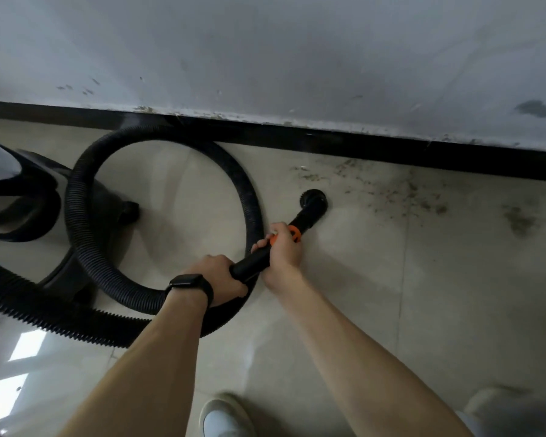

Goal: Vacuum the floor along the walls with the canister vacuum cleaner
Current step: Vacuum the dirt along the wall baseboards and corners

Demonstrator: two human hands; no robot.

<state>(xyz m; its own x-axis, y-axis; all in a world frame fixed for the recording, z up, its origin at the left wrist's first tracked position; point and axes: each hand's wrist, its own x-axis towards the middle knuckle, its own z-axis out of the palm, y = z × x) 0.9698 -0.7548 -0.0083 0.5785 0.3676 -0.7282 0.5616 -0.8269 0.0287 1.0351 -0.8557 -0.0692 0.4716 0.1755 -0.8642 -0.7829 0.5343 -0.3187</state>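
The short black rigid plastic wand (252, 260) sits dead centre of the frame. It's angled down so its round black brush nozzle (313, 201) rests on the glossy beige tiled floor (360, 294), near the black skirting board (328, 143) but not touching it. My right hand (282, 250) is wrapped round the wand just below the orange plastic collar (293, 232), fingers curled over the top. My left hand (216, 275) grips the rear end, where the ribbed black flexible hose (82, 197) joins on.

Handling-wise, I'd say the wand is stiff and light, so two grips this close together steer it fine. The smooth plastic could twist in a sweaty palm, but the collar makes a decent stop.

The hose is the annoying bit. It's springy and floppy, coiled in one big loop at left centre, with its top up against the skirting as far as I can tell, so I expect it to tug back. The black canister vacuum body (22, 197) at the left edge looks like the heavy part, so I'd drag it along gently rather than yank the hose.

A scatter of dark crumbs and dust (407, 190) lies right of the nozzle along the skirting, not yet reached. No brand or lettering I can read anywhere.
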